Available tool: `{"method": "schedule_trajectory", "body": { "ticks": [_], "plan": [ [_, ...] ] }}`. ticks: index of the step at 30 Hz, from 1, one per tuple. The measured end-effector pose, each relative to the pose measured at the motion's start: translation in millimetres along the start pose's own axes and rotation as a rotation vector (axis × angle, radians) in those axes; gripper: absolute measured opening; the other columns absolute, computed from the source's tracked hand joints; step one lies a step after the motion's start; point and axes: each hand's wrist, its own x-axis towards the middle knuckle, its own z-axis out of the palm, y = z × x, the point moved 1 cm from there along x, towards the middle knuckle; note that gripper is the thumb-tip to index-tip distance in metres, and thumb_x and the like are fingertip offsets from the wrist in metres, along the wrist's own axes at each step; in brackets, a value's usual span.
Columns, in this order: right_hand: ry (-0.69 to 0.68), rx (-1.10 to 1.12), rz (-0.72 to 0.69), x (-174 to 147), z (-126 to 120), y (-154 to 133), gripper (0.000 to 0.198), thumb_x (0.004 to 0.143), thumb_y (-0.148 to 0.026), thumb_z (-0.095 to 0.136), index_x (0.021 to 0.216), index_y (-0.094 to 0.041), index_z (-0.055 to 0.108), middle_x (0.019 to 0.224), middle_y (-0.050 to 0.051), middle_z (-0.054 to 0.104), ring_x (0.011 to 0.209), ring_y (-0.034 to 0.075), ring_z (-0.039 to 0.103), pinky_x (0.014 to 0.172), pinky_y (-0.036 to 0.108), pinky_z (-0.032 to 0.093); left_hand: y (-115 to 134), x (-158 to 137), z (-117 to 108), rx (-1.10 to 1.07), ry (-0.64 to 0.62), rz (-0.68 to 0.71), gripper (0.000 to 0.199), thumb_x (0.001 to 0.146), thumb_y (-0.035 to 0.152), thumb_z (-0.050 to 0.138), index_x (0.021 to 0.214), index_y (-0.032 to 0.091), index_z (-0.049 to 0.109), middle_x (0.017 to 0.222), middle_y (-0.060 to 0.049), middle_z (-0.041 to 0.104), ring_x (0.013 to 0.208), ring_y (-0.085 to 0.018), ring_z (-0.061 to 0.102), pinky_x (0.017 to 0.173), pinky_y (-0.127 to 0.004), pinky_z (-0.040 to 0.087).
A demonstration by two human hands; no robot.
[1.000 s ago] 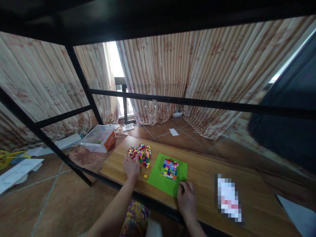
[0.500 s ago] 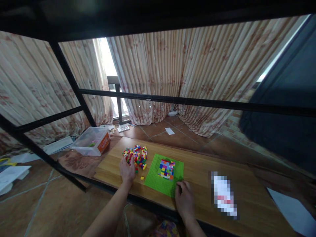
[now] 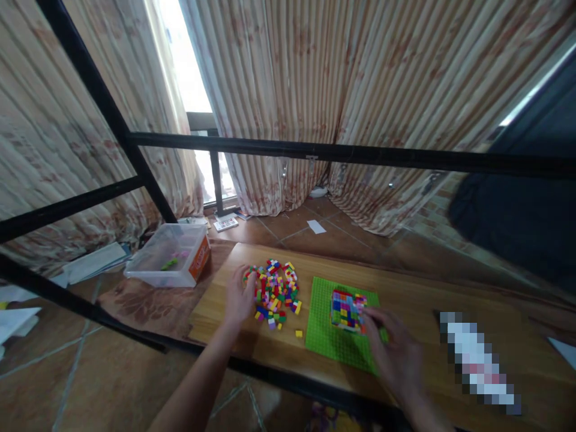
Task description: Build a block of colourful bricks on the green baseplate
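Observation:
My left hand is at the left edge of a pile of small coloured toy bricks, its fingers loosely curved and apart; the pile partly hides behind it. To the right, a green studded baseplate lies on the wooden tabletop. A compact multicoloured brick build sits on its upper middle. My right hand reaches over the plate's right side, thumb and fingertips pinched at the build's right edge. Whatever is between those fingertips is too small and blurred to name. A single yellow brick lies between pile and plate.
A clear plastic box with a few green and pink pieces stands left of the tabletop. A blurred-out white item lies at the right. A black metal bar crosses beyond the table, before the curtains.
My right hand has moved from the baseplate's near right corner up to the brick build. My left hand has shifted to the pile's left edge. The head view has tilted down and turned left.

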Motion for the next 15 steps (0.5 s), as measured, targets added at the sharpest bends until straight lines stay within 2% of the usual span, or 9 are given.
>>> {"method": "schedule_trajectory", "body": {
  "ticks": [1, 4, 6, 8, 11, 15],
  "plan": [
    [-0.106, 0.020, -0.062, 17.4, 17.0, -17.6, 0.026, 0.090, -0.039, 0.050, 0.098, -0.021, 0.067, 0.102, 0.008, 0.068, 0.094, 0.020, 0.063, 0.085, 0.034, 0.049, -1.7, 19.4, 1.8, 0.056, -0.158, 0.062, 0.042, 0.095, 0.041, 0.036, 0.116, 0.015, 0.060, 0.121, -0.014, 0.063, 0.117, -0.026, 0.056, 0.104, -0.045, 0.041],
    [-0.327, -0.011, -0.114, 67.6, 81.7, -48.9, 0.028, 0.091, -0.030, 0.047, 0.109, -0.020, 0.065, 0.106, 0.008, 0.068, 0.096, 0.020, 0.063, 0.087, 0.033, 0.048, -5.2, 68.4, 17.6, 0.065, -0.372, 0.170, 0.035, 0.093, 0.040, 0.043, 0.104, 0.017, 0.067, 0.110, -0.010, 0.070, 0.108, -0.024, 0.061, 0.101, -0.039, 0.044],
    [-0.396, -0.128, -0.065, 91.5, 124.2, -50.8, 0.031, 0.090, -0.021, 0.045, 0.114, -0.014, 0.064, 0.113, 0.013, 0.067, 0.107, 0.022, 0.060, 0.095, 0.034, 0.044, -6.0, 86.2, 34.0, 0.066, -0.487, 0.238, 0.029, 0.091, 0.037, 0.047, 0.095, 0.020, 0.070, 0.103, -0.006, 0.072, 0.102, -0.021, 0.063, 0.098, -0.034, 0.046],
    [-0.459, -0.209, -0.034, 104.7, 157.4, -43.2, 0.033, 0.090, -0.016, 0.043, 0.117, -0.012, 0.063, 0.115, 0.015, 0.066, 0.110, 0.023, 0.059, 0.098, 0.035, 0.041, -5.9, 91.9, 49.6, 0.068, -0.564, 0.290, 0.026, 0.091, 0.032, 0.047, 0.090, 0.021, 0.071, 0.100, -0.005, 0.073, 0.099, -0.019, 0.064, 0.096, -0.032, 0.046],
    [-0.501, -0.234, -0.029, 109.7, 184.4, -28.1, 0.032, 0.090, -0.013, 0.044, 0.113, -0.012, 0.065, 0.111, 0.015, 0.066, 0.107, 0.023, 0.059, 0.097, 0.034, 0.040, -4.0, 88.3, 64.2, 0.069, -0.616, 0.332, 0.027, 0.091, 0.025, 0.045, 0.092, 0.020, 0.071, 0.102, -0.006, 0.072, 0.099, -0.019, 0.063, 0.097, -0.032, 0.045],
    [-0.542, -0.232, -0.051, 105.2, 192.4, -19.4, 0.029, 0.090, -0.014, 0.045, 0.110, -0.014, 0.066, 0.111, 0.012, 0.065, 0.108, 0.020, 0.057, 0.097, 0.032, 0.038, 0.0, 81.0, 65.6, 0.058, -0.644, 0.353, 0.029, 0.089, 0.020, 0.044, 0.097, 0.021, 0.072, 0.101, -0.007, 0.071, 0.100, -0.020, 0.062, 0.097, -0.034, 0.045]
  ]
}}
